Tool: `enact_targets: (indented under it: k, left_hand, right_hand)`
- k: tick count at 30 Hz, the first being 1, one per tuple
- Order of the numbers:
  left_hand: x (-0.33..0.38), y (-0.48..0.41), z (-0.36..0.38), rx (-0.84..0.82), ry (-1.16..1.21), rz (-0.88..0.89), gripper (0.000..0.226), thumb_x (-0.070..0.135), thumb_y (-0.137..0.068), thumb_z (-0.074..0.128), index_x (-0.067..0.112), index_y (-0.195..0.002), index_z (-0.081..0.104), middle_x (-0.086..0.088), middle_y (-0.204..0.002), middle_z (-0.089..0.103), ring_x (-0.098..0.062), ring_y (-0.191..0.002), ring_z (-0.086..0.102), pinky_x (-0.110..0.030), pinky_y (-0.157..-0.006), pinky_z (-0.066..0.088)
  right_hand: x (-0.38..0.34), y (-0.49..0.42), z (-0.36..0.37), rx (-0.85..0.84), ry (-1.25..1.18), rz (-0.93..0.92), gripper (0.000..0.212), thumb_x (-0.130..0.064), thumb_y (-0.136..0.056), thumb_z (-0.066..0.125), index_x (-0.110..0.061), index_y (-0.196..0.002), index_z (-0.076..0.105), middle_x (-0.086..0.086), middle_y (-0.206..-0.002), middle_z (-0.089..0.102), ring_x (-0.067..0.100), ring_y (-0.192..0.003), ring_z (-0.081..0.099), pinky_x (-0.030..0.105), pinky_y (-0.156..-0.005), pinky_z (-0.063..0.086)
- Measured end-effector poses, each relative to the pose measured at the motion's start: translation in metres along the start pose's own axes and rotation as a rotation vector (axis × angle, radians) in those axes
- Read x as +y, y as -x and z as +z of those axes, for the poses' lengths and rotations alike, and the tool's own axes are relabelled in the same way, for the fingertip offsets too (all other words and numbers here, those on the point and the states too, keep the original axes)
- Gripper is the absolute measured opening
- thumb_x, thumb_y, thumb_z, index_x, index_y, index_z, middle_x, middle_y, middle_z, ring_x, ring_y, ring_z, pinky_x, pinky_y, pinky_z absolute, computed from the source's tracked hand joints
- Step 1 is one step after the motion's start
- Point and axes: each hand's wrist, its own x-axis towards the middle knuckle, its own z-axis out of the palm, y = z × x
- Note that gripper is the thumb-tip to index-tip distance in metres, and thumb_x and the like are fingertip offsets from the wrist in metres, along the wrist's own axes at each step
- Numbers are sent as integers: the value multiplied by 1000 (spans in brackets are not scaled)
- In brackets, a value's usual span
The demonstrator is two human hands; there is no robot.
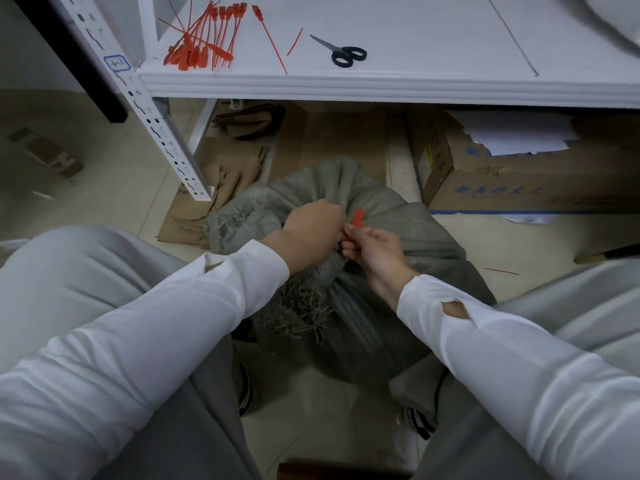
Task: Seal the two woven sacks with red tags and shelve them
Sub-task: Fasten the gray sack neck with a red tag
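White sleeves point(173, 306) lead to L hand point(313, 226) clutching bunched neck of grey woven sack point(408, 223), which sits on floor point(519, 244); R hand point(375, 251) pinches red tag point(357, 216). Sack prob soft, floppy, slippy weave, so hold at neck.

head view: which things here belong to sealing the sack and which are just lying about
In use: woven sack; red tag pinched by the right hand; left hand at the sack's neck; spare tags and scissors on the shelf.
Lying about: cardboard box; flattened cardboard; red offcut on the floor.
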Motion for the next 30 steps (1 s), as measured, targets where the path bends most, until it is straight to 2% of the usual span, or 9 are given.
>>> enact_targets:
  k: [3, 5, 8, 10, 14, 16, 20, 25, 30]
  left_hand:
    - [-10, 0, -2, -21, 113, 39, 24, 25, -93, 58, 4, -85, 65, -12, -94, 64, -30, -87, 62, -38, -73, 50]
    - [-15, 1, 1, 13, 224, 82, 19, 21, -90, 61, 5, -83, 68, -8, -89, 65, -23, -82, 61, -37, -75, 50]
    - [-17, 6, 7, 27, 523, 68, 5, 11, -88, 65, 10, -84, 67, 1, -79, 62, -6, -64, 58, -14, -62, 42]
    - [-17, 7, 10, 19, 630, 36, 8, 10, -89, 64, 13, -81, 65, 4, -69, 59, 0, -52, 51, -9, -54, 38]
    - [-19, 4, 15, 50, 685, -12, 17, 14, -91, 63, 12, -74, 63, 8, -57, 53, 0, -47, 47, -16, -53, 38]
    - [-18, 4, 18, 42, 755, -41, 18, 14, -93, 60, 10, -75, 63, 4, -54, 53, 1, -40, 48, -14, -48, 39]
    - [-17, 3, 24, 9, 940, -102, 21, 10, -95, 57, 9, -74, 59, -4, -57, 54, 0, -39, 51, -15, -43, 44]
    - [-17, 3, 25, 13, 1094, -172, 27, 14, -98, 53, 12, -70, 52, -4, -62, 57, -2, -42, 57, -15, -44, 46]
    - [-14, 3, 25, 19, 1136, -177, 30, 12, -99, 50, 11, -69, 50, -3, -64, 54, -1, -41, 56, -14, -43, 45]
  right_hand:
    - [0, 0, 0, 21, 19, -8, 22, -8, -93, 61, -3, -71, 60, 9, -69, 60, 2, -45, 55, 12, -50, 49]
    - [-4, 0, -1, 31, 2, -15, 23, -8, -93, 61, -4, -71, 60, 7, -67, 59, 2, -44, 55, 11, -51, 49]
    - [-10, 1, -3, 32, -17, -24, 23, -8, -94, 60, -5, -71, 61, 6, -65, 58, 2, -44, 55, 10, -52, 49]
    - [-10, 1, -1, 31, -13, -26, 21, -8, -93, 61, -4, -73, 62, 6, -66, 59, 2, -46, 55, 10, -52, 49]
    - [-6, 1, 4, 37, -10, -24, 18, -9, -92, 63, -5, -74, 64, 4, -68, 61, 3, -53, 54, 11, -54, 49]
    - [-7, 0, 3, 36, -14, -24, 16, -10, -91, 65, -5, -76, 65, 3, -70, 63, 2, -53, 56, 11, -56, 50]
    - [-11, 0, -3, -25, -51, -18, 12, -6, -91, 64, -3, -81, 67, 5, -73, 65, 5, -62, 60, 13, -64, 54]
    - [-12, 4, -6, -75, -106, -14, 13, 6, -93, 55, 2, -90, 67, 10, -85, 68, 9, -72, 66, 18, -75, 55]
    - [-9, -1, -7, 33, -99, 1, 14, 3, -91, 60, 10, -101, 64, 12, -82, 65, 11, -70, 62, 14, -65, 56]
